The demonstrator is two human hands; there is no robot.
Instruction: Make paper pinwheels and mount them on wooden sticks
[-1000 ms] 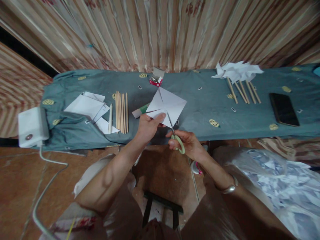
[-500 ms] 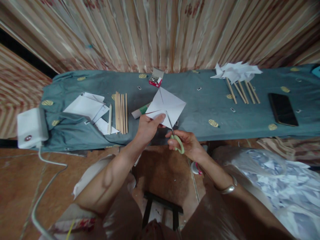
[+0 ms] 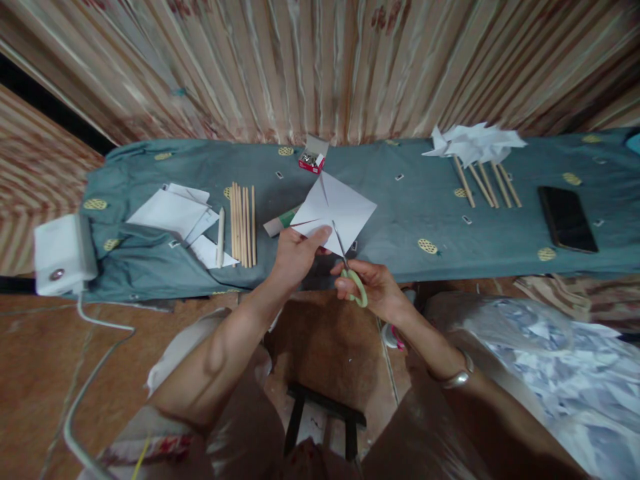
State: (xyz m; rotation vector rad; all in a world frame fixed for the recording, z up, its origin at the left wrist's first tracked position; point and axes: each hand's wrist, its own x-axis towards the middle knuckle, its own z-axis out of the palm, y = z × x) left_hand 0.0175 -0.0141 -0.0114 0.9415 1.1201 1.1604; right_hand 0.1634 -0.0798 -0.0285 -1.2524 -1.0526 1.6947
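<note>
One left hand (image 3: 295,255) holds one sheet (image 3: 353,205); one right hand (image 3: 380,288) holds scissors (image 3: 357,279).

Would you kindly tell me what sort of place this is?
Probably a room in a home: patterned curtains hang behind a cloth-covered surface, and the floor looks tiled.

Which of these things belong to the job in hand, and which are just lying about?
Seemingly part of the job:
White paper sheet, in the left hand
Green-handled scissors, in the right hand
Likely also the loose papers, wooden sticks and folded paper shapes with sticks

Probably just lying about:
Black phone
White box with a cable
</note>
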